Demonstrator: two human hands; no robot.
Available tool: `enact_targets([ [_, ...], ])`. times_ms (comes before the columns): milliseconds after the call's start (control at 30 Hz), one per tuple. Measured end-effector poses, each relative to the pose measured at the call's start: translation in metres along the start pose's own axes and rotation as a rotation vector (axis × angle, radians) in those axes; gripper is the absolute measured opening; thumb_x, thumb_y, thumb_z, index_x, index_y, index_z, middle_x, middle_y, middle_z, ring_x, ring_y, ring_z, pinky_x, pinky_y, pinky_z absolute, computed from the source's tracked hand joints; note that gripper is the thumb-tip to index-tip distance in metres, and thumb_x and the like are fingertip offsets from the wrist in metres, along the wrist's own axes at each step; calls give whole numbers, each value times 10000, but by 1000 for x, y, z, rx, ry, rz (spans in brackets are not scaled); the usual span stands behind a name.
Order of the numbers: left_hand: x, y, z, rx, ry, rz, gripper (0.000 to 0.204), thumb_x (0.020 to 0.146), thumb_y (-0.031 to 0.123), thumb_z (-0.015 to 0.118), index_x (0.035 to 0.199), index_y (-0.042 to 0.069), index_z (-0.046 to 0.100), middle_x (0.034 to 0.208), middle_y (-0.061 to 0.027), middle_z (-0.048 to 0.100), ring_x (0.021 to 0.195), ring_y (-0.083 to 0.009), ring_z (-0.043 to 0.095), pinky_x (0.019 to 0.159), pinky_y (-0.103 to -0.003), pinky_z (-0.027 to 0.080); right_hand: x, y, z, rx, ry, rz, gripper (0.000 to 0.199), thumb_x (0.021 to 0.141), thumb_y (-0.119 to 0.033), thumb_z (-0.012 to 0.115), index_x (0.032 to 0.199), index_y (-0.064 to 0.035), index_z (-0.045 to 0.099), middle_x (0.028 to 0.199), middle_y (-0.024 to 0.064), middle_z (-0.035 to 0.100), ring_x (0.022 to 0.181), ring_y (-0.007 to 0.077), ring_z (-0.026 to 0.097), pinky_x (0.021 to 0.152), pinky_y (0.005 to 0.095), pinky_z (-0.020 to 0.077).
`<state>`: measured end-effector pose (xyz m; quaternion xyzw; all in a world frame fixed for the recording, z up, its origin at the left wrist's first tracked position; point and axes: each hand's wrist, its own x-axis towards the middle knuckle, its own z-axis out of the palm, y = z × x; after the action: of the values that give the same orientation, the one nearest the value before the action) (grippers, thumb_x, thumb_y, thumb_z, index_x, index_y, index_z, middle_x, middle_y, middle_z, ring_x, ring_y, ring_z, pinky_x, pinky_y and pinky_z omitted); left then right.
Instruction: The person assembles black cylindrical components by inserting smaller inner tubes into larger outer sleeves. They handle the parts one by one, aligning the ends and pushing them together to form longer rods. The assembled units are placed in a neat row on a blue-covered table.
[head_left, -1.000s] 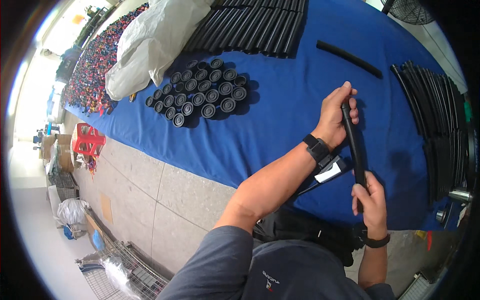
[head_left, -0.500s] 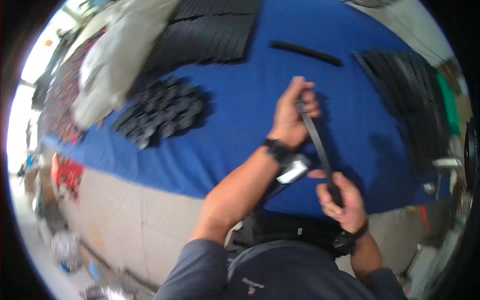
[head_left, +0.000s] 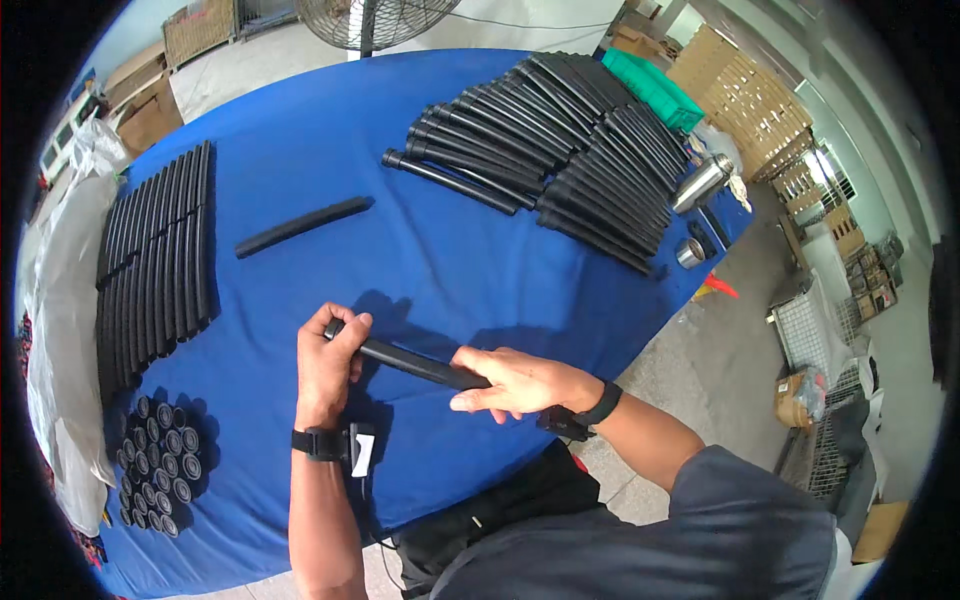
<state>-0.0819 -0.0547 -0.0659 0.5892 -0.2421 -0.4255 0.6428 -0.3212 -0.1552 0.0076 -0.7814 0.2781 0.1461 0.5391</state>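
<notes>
A black tube point(head_left: 415, 363) is held crosswise above the blue cloth, sloping down slightly to the right. My left hand point(head_left: 335, 352) is closed round its left end, where a round black end piece point(head_left: 334, 328) shows above the fingers. At the tube's right end my right hand point(head_left: 518, 382) grips it between thumb and fingers, which partly cover that end. Beyond my hands a loose black tube point(head_left: 303, 228) lies alone on the cloth. To the left of my left forearm stands a cluster of round black caps point(head_left: 162, 465).
Black tubes lie in rows point(head_left: 160, 260) at the left beside a whitish plastic sheet point(head_left: 65, 300). A larger pile of capped tubes point(head_left: 600, 190) fills the far right, near a green crate point(head_left: 655, 90), a steel flask point(head_left: 703, 183) and a metal cup point(head_left: 690, 252). A fan point(head_left: 368, 22) stands behind the blue-covered table point(head_left: 330, 100).
The view has swung round to the right, bringing the whole far-right pile into sight. The held tube has turned from steep to nearly level across me. Both hands keep hold of it.
</notes>
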Motion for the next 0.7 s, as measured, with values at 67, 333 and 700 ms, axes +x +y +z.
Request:
enact_targets([
  [67,-1,0,3,-16,26,22,211,937,175,731,827,90,571,632,45,512,446,-37,408,389,-224,293,13,23,8,-160,136,-180,367,1033,-363,617,1092,-18,509,654,117,600,541,243,630,490,397,465],
  [333,-1,-2,-2,-37,91,45,188,935,142,725,829,110,572,653,48,526,466,-38,415,395,-227,300,19,25,13,2,102,-131,390,1052,-397,564,988,-14,530,770,160,665,642,315,676,570,449,538],
  [700,3,-9,2,-159,3,112,116,919,77,729,964,85,623,822,11,596,633,-72,536,541,-238,449,22,30,-16,-514,487,-448,268,975,-265,666,1103,-41,591,966,145,656,916,359,666,769,466,534],
])
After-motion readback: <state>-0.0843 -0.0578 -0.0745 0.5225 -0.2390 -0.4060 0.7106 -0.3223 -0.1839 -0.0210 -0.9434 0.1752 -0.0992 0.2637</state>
